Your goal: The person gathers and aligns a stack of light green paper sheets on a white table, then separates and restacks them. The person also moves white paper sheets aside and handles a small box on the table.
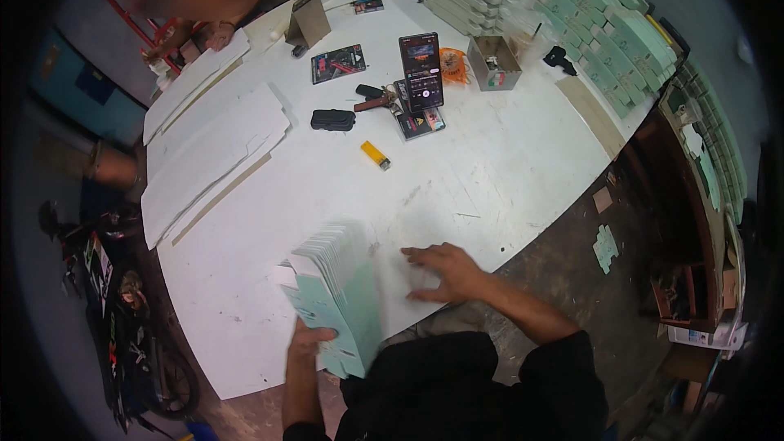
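1. A fanned stack of flat mint-green carton blanks (335, 294) is seen at the lower centre of the frame, stood on edge at the near rim of the white table (506, 163).
2. The stack is gripped from below by the left hand (309, 339), fingers curled around its lower end.
3. The right hand (445, 271) is laid flat on the tabletop just right of the stack, fingers spread, nothing held.
4. A yellow lighter (376, 154) is noted mid-table; a smartphone (421, 70) with lit screen is propped above it.
5. White card sheets (212, 155) are piled at the left; folded mint-green boxes (621, 49) are stacked at the upper right.
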The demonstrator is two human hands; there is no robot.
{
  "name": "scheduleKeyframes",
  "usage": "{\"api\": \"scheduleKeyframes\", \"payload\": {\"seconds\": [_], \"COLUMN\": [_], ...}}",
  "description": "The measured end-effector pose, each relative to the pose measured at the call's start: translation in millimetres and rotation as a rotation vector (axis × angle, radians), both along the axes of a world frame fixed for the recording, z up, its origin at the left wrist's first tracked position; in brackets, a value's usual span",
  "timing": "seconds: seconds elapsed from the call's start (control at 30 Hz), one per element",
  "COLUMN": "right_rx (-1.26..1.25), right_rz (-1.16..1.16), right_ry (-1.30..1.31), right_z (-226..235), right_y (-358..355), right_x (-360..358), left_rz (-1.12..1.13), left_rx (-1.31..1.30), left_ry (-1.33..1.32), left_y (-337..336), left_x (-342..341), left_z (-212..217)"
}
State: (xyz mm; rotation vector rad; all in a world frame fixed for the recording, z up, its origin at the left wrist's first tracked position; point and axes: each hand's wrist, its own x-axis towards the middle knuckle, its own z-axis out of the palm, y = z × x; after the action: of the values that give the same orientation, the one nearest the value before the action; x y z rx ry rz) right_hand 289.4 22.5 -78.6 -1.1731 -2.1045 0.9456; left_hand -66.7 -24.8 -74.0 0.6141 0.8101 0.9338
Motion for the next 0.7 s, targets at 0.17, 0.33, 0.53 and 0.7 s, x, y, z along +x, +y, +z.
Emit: {"api": "scheduleKeyframes", "payload": {"seconds": [0.17,0.33,0.53,0.7], "right_rx": [0.152,0.311,0.436,0.231], "right_rz": [0.242,0.120,0.058,0.253], "right_ry": [-0.126,-0.192,-0.347,-0.226], "right_z": [7,-35,-26,-24], "right_y": [-8,11,22,-1], "right_x": [-36,6,11,-45], "left_rz": [0.048,0.133,0.240,0.199], "left_rx": [0.009,0.175,0.097,0.016], "left_ry": [-0.254,-0.305,-0.360,-0.336], "left_y": [-28,-43,-70,-73], "left_x": [56,20,-21,3], "left_z": [0,0,-17,-27]}}
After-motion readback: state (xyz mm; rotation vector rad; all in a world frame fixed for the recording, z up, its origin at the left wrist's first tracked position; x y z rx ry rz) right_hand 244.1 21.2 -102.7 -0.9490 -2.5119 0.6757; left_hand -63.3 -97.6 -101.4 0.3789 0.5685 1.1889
